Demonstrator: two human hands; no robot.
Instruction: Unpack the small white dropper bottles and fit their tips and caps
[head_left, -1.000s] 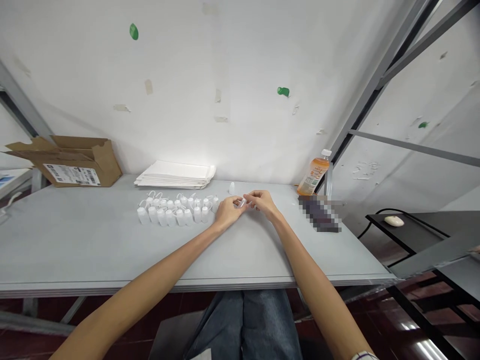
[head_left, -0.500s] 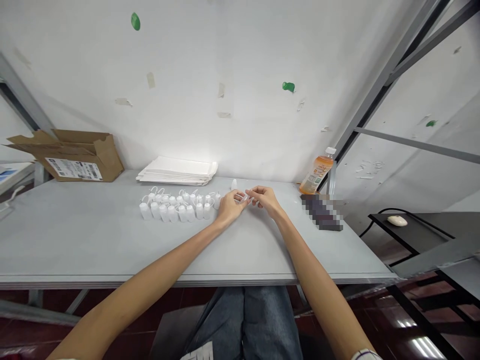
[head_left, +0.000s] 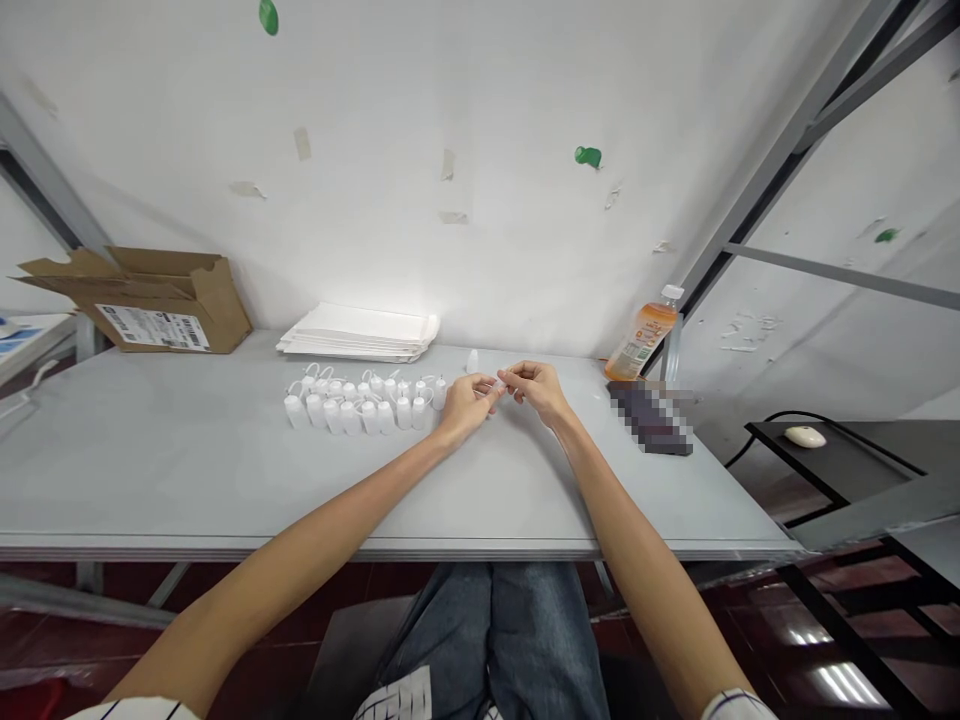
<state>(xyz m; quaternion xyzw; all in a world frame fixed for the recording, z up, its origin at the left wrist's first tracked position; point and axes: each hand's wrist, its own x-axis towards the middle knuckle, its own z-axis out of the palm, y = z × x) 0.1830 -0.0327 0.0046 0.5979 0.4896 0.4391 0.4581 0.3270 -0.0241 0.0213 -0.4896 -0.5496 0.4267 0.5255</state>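
The person's left hand (head_left: 466,402) and right hand (head_left: 534,387) meet above the table, fingertips nearly touching. Both are closed on a small, translucent white plastic piece (head_left: 497,384) between them; the left fingers curl about it while the right thumb and fingers pinch it from the other side. Most of it is hidden by the fingers, so its full shape cannot be told.

Just behind the left hand stands a small white plastic bottle with a tapered top (head_left: 472,362). To the left of that hand, small white squeeze bottles with thin looped straps (head_left: 350,418) stand upright in rough rows, the nearest just beside it.

The table is a smooth, pale grey top (head_left: 225,480). Along its back lie a stack of flat white sheets (head_left: 360,330) and, farther left, an open brown cardboard box with a printed label (head_left: 161,305). At the right, a clear bottle of orange drink with a white cap (head_left: 643,335) stands near a dark, pixelated flat object (head_left: 649,420).

Behind rises a white wall with tape scraps (head_left: 375,120), flanked by grey metal framing (head_left: 757,215). A white computer mouse (head_left: 805,437) rests on a black shelf (head_left: 862,470) beyond the table.
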